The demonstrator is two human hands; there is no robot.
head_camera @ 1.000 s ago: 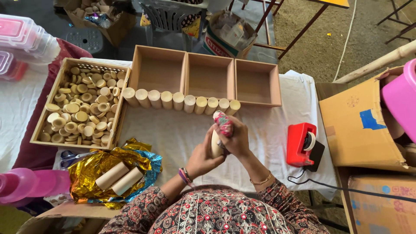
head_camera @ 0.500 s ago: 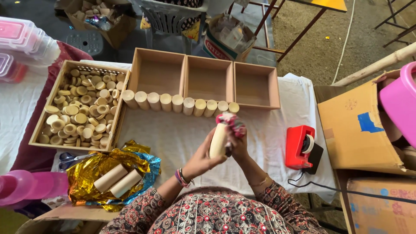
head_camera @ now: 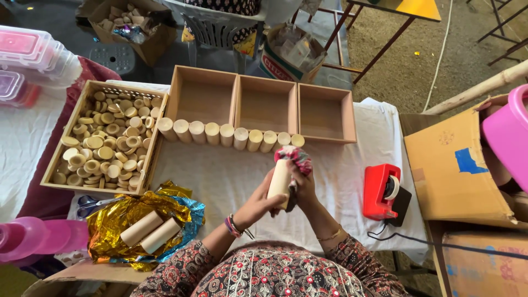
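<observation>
1. We hold the wooden cylinder (head_camera: 280, 179) upright above the tabletop (head_camera: 231, 181), its long axis near vertical.
2. Our left hand (head_camera: 258, 202) grips its lower body; our right hand (head_camera: 301, 184) clasps the patterned cloth cap (head_camera: 295, 157) on top, both equally close.

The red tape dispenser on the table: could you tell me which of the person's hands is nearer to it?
Right. The right hand grips the tube on the side facing the tape dispenser, apart from it; the left hand holds the tube's far side.
</observation>
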